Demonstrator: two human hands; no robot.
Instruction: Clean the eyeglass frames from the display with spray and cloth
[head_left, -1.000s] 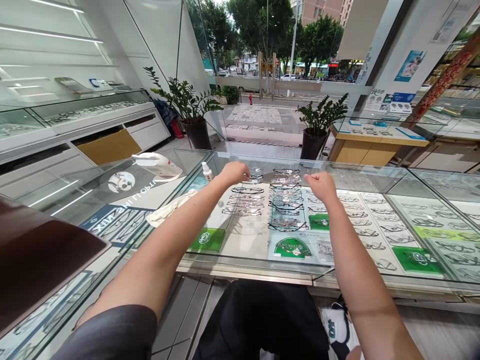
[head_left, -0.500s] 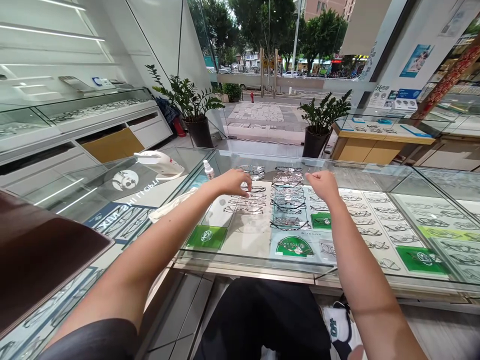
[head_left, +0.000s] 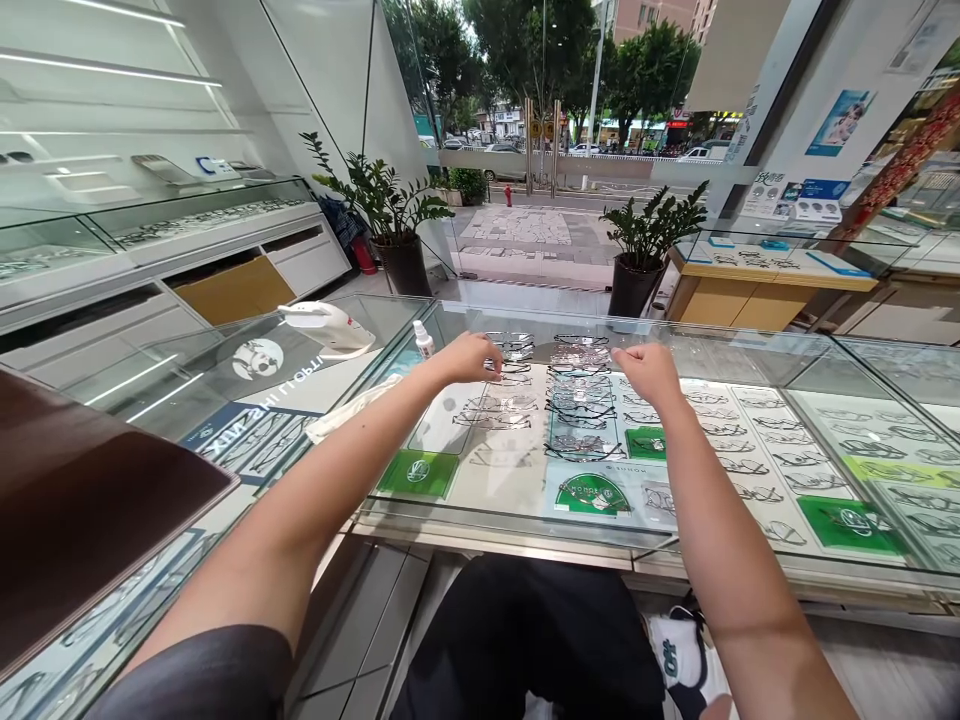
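Note:
My left hand [head_left: 474, 358] is over the glass counter [head_left: 517, 520], beside the left column of eyeglasses [head_left: 495, 410]. Its fingers curl toward the frames, and whether they grip one is too small to tell. At the right of the second column of eyeglasses [head_left: 583, 405], my right hand [head_left: 646, 368] is closed, thumb against the bent fingers; anything inside is hidden. Both columns hold several thin frames laid in rows. Green cards [head_left: 418, 472] show at the counter's front left.
A small white bottle [head_left: 424, 342] and a pale cloth [head_left: 349, 412] are left of my left hand. Farther left sits a white device [head_left: 330, 328]. A dark brown panel [head_left: 97, 510] juts in at the left. Potted plants [head_left: 394, 225] stand beyond the counter.
The view has shifted slightly, moving the scene a little right. My left hand has its fingers drawn closer together near the left column; my right hand looks nearly the same.

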